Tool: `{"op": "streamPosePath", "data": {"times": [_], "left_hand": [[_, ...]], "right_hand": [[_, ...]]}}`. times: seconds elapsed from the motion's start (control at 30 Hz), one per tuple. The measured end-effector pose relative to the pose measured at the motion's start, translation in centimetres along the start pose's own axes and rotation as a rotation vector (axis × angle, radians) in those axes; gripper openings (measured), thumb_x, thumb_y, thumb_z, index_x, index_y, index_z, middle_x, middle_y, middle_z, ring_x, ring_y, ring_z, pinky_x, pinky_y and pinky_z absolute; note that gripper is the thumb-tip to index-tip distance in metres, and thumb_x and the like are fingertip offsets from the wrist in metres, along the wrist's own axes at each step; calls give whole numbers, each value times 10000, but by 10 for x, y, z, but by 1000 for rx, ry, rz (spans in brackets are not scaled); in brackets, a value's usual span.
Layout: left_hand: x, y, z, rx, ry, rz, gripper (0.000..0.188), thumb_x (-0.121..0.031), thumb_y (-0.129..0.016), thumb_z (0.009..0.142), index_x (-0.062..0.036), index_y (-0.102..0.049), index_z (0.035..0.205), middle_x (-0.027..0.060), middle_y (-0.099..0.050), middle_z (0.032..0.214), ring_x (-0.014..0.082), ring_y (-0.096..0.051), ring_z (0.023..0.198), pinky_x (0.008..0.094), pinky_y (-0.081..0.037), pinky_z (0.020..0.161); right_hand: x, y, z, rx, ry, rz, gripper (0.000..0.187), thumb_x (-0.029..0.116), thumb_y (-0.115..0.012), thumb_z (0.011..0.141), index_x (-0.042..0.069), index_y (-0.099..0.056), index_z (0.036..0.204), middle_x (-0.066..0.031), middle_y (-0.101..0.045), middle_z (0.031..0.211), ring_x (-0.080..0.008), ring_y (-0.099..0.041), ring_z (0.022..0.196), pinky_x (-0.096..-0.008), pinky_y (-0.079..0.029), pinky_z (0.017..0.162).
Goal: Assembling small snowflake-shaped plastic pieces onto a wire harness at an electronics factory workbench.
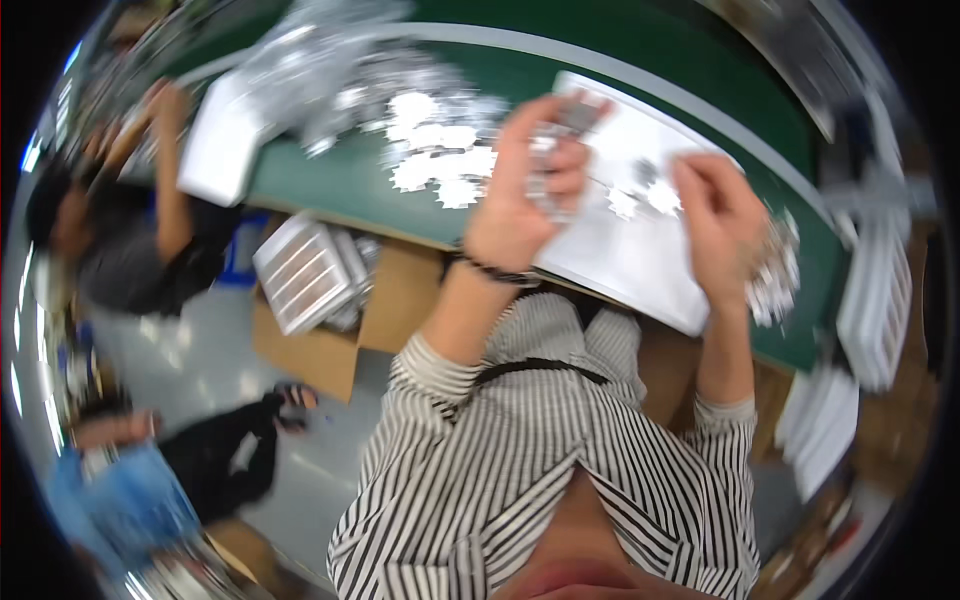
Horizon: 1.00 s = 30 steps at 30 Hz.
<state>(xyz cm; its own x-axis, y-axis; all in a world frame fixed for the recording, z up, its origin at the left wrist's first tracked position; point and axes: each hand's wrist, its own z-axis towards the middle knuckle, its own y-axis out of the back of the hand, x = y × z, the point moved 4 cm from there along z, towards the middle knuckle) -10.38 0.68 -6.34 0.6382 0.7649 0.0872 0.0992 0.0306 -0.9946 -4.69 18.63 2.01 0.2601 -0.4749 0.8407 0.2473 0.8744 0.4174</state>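
My left hand (508,205) is raised over the near left edge of a white sheet or board (622,262), its fingers curled round several small silvery flat pieces (544,165). One greyish piece (578,116) sticks up by its thumb and fingertips. Over the board's right half, my right hand (728,225) has thumb and fingers drawn together; blur hides whether anything is between them. Beside its fingertips, a few bright notched pieces (625,203) lie on the white surface.
A heap of shiny flat pieces (435,150) covers the green table (330,185) to the left, with clear plastic bagging (310,75) behind. More pieces (775,275) lie at right. An open carton (400,300) holds white trays (305,275). Stacked white panels (875,310) stand right; people (130,240) are at left.
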Motion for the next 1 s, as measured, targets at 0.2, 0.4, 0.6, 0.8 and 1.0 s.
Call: {"op": "streamPosePath", "data": {"times": [0.2, 0.4, 0.6, 0.8, 1.0], "left_hand": [[50, -29, 3, -57, -58, 149, 338, -177, -525, 1039, 27, -554, 1308, 207, -592, 1375, 53, -366, 540, 168, -285, 371], [58, -35, -2, -100, -132, 251, 359, -170, -538, 1039, 40, -539, 1331, 212, -582, 1389, 46, -350, 525, 156, -281, 361], [56, -40, -7, -156, -187, 374, 335, -187, -590, 1010, 14, -600, 1279, 189, -648, 1300, 27, -343, 496, 150, -277, 360], [55, -39, -7, -187, -219, 467, 339, -194, -601, 1005, 12, -603, 1275, 177, -651, 1299, 27, -348, 501, 150, -279, 368], [53, -35, -2, -255, -278, 621, 342, -215, -602, 1007, -6, -606, 1278, 155, -654, 1312, 27, -357, 527, 152, -273, 390]], "right_hand": [[-1, 17, -17, 110, -125, 79, 61, 63, -697, 916, 5, -702, 932, 64, -491, 634, -39, -352, 573, -193, -273, 530], [-5, 6, -20, 216, -216, 216, 108, 87, -674, 920, 6, -704, 856, 51, -489, 632, -43, -347, 582, -201, -269, 533], [-5, -3, -18, 259, -253, 264, 110, 88, -670, 918, 9, -707, 851, 51, -474, 622, -44, -343, 578, -203, -268, 533], [-8, -8, -13, 253, -297, 330, 107, 82, -665, 913, 12, -703, 840, 55, -462, 614, -48, -341, 573, -205, -272, 534], [-15, -9, -9, 166, -240, 213, 99, 68, -658, 912, 21, -697, 834, 54, -488, 624, -49, -353, 577, -207, -288, 534]]}}
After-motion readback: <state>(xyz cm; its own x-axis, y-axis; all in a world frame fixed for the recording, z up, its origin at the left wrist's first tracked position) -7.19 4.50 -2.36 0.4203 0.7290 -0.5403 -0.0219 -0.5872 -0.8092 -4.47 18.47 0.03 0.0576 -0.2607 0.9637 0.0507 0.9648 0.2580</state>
